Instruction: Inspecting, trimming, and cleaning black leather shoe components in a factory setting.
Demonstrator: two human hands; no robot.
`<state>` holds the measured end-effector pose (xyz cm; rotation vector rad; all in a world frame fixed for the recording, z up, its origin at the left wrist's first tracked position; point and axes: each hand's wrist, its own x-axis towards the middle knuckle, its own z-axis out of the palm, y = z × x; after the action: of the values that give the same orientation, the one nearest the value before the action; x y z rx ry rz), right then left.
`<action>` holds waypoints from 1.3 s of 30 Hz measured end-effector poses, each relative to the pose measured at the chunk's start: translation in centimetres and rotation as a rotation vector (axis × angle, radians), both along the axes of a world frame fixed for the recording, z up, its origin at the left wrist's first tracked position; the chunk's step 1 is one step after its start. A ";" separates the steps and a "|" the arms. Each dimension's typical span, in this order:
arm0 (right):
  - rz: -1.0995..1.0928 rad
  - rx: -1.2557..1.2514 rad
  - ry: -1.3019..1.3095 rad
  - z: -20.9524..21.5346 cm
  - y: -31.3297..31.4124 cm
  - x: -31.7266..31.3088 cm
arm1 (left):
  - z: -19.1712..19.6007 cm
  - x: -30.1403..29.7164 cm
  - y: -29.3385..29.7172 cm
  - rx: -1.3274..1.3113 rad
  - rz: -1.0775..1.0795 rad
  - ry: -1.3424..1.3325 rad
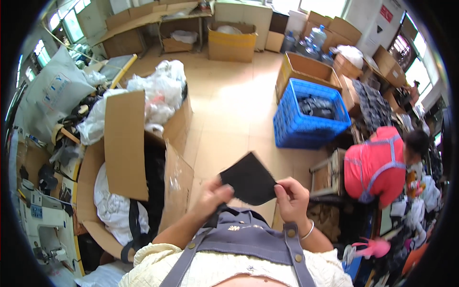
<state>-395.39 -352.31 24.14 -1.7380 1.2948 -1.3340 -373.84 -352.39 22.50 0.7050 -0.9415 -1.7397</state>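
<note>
I hold a flat black piece of fabric (249,179) up in front of my chest, above my grey apron (248,239). My left hand (213,195) pinches its lower left corner between thumb and fingers. My right hand (292,197), with a bangle on the wrist, grips its right edge. The piece is roughly diamond-shaped and tilted, its top corner pointing away from me.
An open cardboard box (125,143) with white and black cloth stands at my left. A blue plastic crate (311,115) of dark pieces sits ahead right. A person in a red top (377,167) bends over at the right. A sewing machine (45,225) is at far left.
</note>
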 end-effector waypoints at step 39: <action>0.271 0.301 0.857 -38.6 -113.8 -3.7 | -5.3 20.9 -102.4 -0.002 0.135 -0.053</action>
<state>-399.05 -466.10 -14.46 -2.2349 1.4973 -0.1865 -352.93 -454.78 17.20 0.7988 -0.9106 -1.6077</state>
